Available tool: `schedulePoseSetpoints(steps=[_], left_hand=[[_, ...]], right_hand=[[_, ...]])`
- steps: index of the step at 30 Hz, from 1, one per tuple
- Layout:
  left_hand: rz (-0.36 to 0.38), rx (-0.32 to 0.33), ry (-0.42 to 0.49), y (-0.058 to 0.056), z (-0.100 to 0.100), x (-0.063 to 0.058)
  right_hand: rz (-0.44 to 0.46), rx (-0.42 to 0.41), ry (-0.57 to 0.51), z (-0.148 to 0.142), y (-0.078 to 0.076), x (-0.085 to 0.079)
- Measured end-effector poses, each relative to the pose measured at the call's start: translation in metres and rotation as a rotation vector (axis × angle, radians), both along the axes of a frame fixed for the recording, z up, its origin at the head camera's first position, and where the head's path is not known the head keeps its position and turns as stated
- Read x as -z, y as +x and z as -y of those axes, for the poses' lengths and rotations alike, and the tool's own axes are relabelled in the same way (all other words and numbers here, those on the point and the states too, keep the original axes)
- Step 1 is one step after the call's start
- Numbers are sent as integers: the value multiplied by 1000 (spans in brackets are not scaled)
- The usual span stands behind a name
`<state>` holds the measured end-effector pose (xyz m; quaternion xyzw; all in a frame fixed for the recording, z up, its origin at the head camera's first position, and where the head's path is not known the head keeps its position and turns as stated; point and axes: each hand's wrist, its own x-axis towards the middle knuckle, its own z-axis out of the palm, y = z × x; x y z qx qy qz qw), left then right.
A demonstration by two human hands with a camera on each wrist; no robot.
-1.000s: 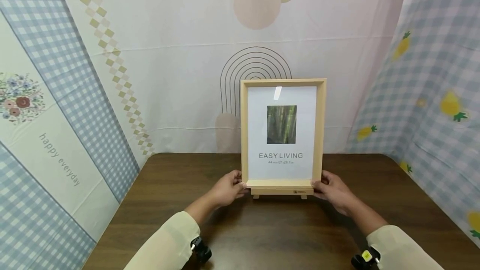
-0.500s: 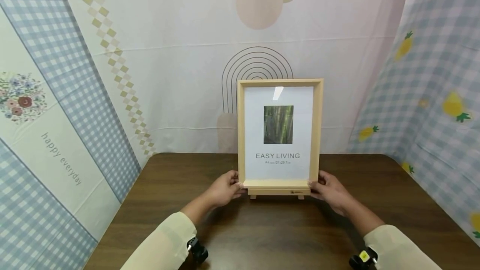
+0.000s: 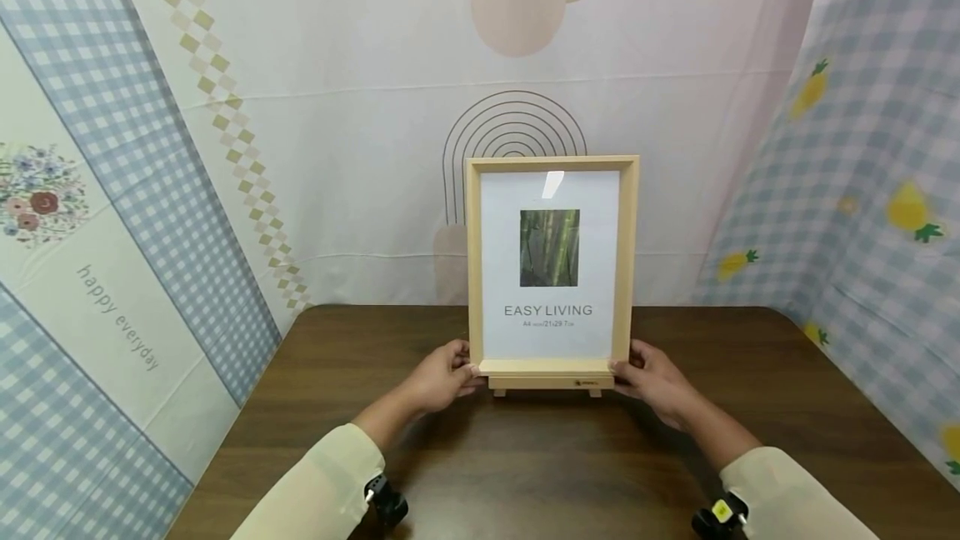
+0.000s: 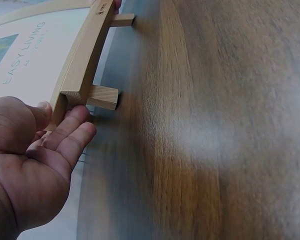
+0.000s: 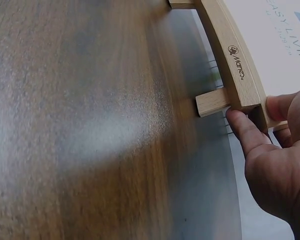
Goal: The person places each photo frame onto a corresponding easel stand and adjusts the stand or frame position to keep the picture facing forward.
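Note:
A light wooden picture frame [image 3: 549,162] stands upright on a small wooden tabletop easel [image 3: 551,382], whose feet show below the ledge. Inside the frame is a white sheet with a forest picture and the words EASY LIVING. My left hand [image 3: 441,377] grips the lower left corner, thumb on the front and fingers behind and under the ledge. At the lower right corner my right hand [image 3: 660,382] grips in the same way. In the right wrist view, one fingertip [image 5: 235,116] touches the ledge's end beside an easel foot [image 5: 211,102]. Most of the easel is hidden behind the frame.
The easel stands on a dark brown wooden table [image 3: 540,473]. Behind the table hangs a white patterned cloth [image 3: 360,190]. Blue checked cloths [image 3: 862,215] close in the sides. A small black camera [image 3: 386,502] sits on each wrist.
The picture frame and easel have shifted slightly to the left in the head view, with both hands moving along and keeping their grip on the lower corners.

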<state>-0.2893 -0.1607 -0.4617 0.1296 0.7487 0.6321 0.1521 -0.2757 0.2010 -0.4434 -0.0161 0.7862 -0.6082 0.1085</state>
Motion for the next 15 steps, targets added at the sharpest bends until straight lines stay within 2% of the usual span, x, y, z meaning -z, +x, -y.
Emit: schedulePoseSetpoints(steps=[15], left_hand=[[-5,-8,-13,2,13,-1]], right_hand=[[1,-7,-19,12,-3,2]])
